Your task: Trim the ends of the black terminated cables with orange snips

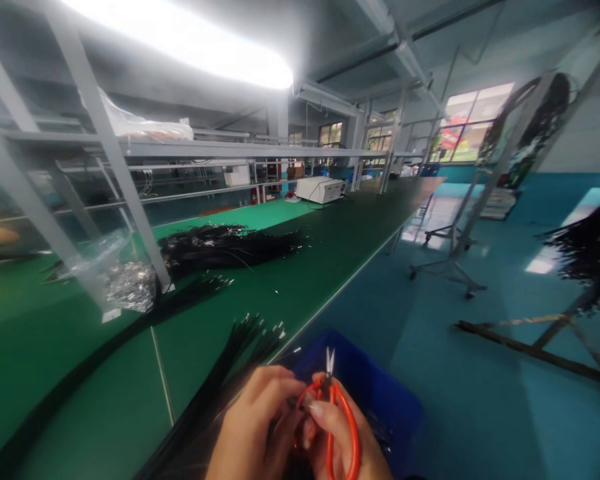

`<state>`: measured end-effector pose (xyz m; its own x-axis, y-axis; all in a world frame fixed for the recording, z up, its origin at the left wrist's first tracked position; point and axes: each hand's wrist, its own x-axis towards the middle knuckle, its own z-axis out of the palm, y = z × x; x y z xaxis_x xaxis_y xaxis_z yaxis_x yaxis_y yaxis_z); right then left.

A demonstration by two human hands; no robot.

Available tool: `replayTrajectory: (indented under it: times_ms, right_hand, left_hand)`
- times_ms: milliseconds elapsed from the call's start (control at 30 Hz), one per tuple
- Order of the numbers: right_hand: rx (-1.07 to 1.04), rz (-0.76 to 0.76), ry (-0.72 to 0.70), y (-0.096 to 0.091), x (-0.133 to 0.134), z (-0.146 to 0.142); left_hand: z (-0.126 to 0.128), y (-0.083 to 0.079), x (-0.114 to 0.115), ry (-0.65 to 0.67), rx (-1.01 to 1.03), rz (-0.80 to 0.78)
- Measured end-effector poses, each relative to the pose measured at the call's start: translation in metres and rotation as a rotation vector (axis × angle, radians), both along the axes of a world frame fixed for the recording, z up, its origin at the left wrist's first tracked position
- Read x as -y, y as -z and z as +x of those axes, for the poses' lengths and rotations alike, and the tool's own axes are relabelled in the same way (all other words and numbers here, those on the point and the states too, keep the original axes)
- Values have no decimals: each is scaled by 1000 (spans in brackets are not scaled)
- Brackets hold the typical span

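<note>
At the bottom centre, my right hand [337,437] grips small scissors with orange handles [344,423], their short blades [330,363] pointing up and away. My left hand [255,427] is closed beside it, fingertips pinched against the scissors near the pivot; what it pinches is too small to make out. Just left of my hands a bundle of black cables with metal ends [235,350] lies on the green bench [80,373]. A blue bin [380,387] sits right under my hands, past the bench edge.
More black cable bundles [220,243] and a clear bag of metal parts [127,283] lie farther along the bench by a slanted frame post [110,153]. A white box [321,189] stands far down the bench. Wheeled racks [460,247] with hanging cables stand on the blue floor at right.
</note>
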<state>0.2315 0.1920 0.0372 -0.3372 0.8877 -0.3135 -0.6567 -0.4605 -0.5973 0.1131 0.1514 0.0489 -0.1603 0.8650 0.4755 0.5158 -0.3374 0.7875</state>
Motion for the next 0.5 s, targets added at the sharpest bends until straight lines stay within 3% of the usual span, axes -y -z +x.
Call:
replayTrajectory:
  times_ms: [100,200,367,500]
  right_hand:
    - [6,-23,2,1,0,-1]
    - [-4,49,-16,2,-1,-2]
    - [-36,-43,-41,-2,3,-3]
    - [-26,16,-54,1,1,-4]
  left_hand:
    - [-1,1,-1,-47,-147,36]
    - [-6,4,0,-64,-131,-53]
    - [-3,17,4,112,201,-246]
    - [6,28,4,18,412,-225]
